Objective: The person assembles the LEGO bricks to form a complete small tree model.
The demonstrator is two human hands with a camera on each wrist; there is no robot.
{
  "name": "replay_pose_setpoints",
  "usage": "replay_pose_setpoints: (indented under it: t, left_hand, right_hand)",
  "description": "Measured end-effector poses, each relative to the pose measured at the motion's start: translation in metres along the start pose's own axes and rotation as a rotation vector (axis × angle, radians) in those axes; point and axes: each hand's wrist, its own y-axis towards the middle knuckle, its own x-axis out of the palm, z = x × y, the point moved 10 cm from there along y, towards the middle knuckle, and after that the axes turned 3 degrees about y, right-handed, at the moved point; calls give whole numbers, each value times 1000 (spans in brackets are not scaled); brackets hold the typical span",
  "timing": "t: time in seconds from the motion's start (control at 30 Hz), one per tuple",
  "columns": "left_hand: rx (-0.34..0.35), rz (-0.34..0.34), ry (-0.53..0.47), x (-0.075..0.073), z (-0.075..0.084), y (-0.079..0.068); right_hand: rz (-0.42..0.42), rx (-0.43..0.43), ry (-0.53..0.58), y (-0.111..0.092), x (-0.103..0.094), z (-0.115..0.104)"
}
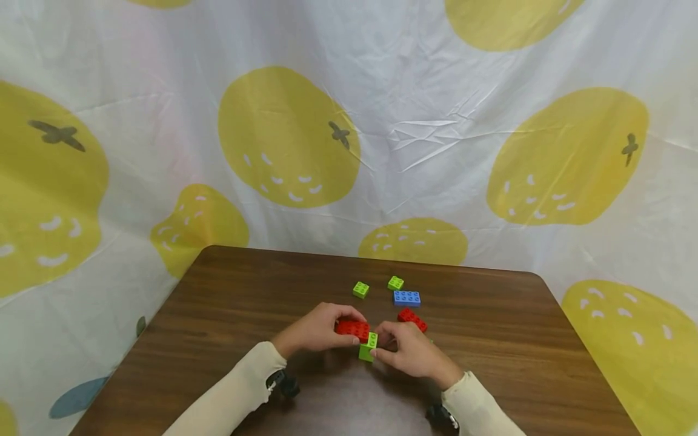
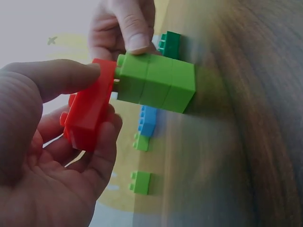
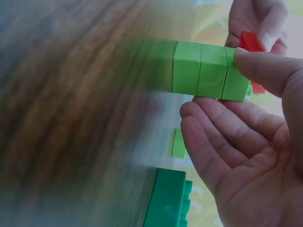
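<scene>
My left hand (image 1: pixel 319 327) pinches a long red brick (image 2: pixel 90 106) between thumb and fingers. The red brick lies over the top of a light green brick stack (image 2: pixel 156 82), and some of the stack's studs show in a narrow gap between them. On the other side, my right hand (image 1: pixel 409 351) pinches the stack near its top, thumb on one face and fingertips on the opposite one. Several seams show on the stack (image 3: pixel 199 71), which stands upright on the table. From the head view, the right fingers are partly hidden behind the hand.
Beyond the hands lie two small light green bricks (image 1: pixel 361 289), a blue brick (image 1: pixel 407 298) and another red brick (image 1: pixel 412 320). A dark green brick (image 3: pixel 168 198) sits beside the right hand, mostly hidden in the head view. Behind the wooden table (image 1: pixel 262 278) hangs a patterned cloth (image 1: pixel 414 181).
</scene>
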Motion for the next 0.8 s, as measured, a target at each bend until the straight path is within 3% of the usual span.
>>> replay_pose_setpoints:
  t: [0.43,0.8]
  left_hand:
    - [20,45,-10,4,1,2]
    - [24,42,-13,3,-2,1]
  right_hand:
    - [-8,-7,-8,0,1,0]
    - [-13,-2,-11,0,0,0]
